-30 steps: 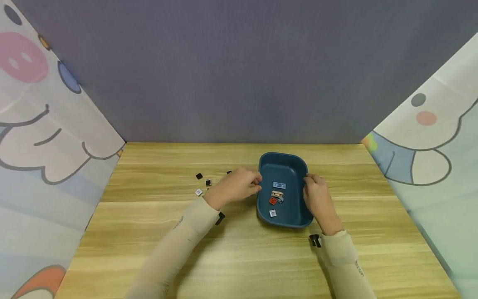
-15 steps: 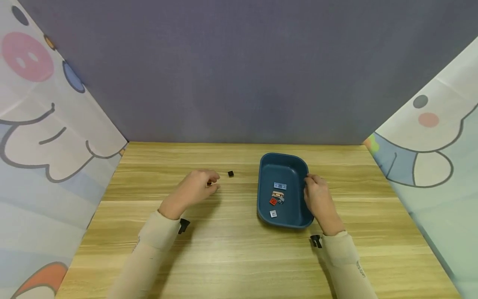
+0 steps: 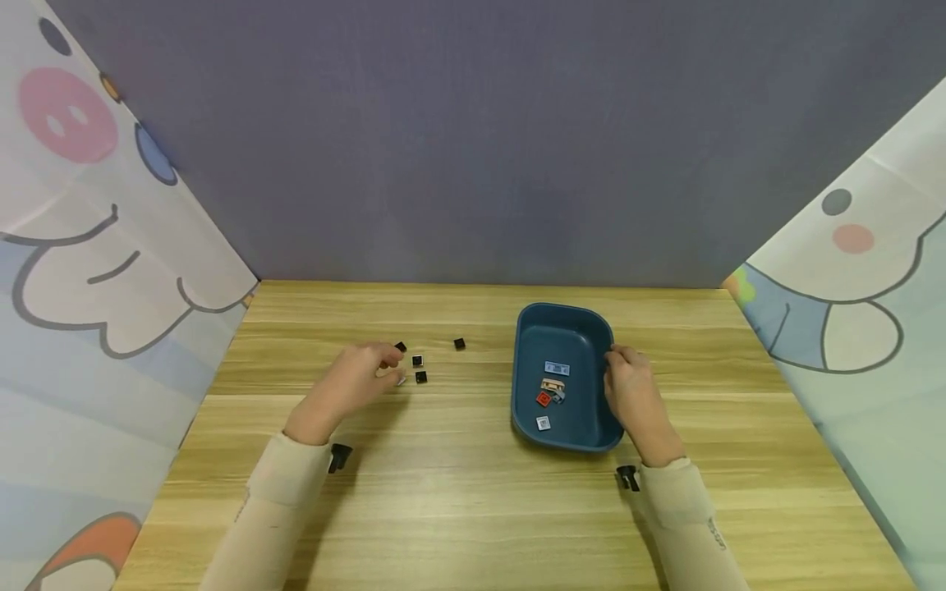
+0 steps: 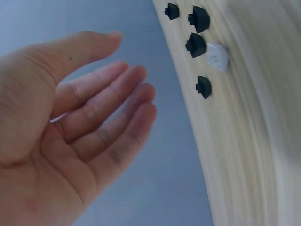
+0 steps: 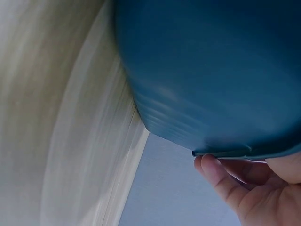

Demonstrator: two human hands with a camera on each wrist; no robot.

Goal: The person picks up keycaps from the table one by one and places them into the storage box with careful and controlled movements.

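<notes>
My left hand (image 3: 358,379) hovers over the left part of the table, thumb and fingers apart, holding nothing. Right at its fingertips in the head view is a white keycap (image 4: 218,57), partly covered there but plain in the left wrist view. Around it stand small black square pieces with a stub on top, one black piece (image 3: 421,377) just to the right and another black piece (image 3: 460,344) farther off. My right hand (image 3: 634,394) pinches the right rim of a dark blue plastic tray (image 3: 524,332), thumb and fingertips at the edge in the right wrist view.
Inside the tray lie a long light-blue keycap-like piece (image 3: 557,368), a tan piece (image 3: 552,384), a red square piece (image 3: 544,399), a grey piece (image 3: 558,397) and a white square piece (image 3: 544,423). A grey panel (image 3: 473,164) rises behind the wooden table (image 3: 458,509).
My left hand has moved left from the tray's left rim to the small pieces, uncovering the black ones. My right hand keeps its hold on the tray rim.
</notes>
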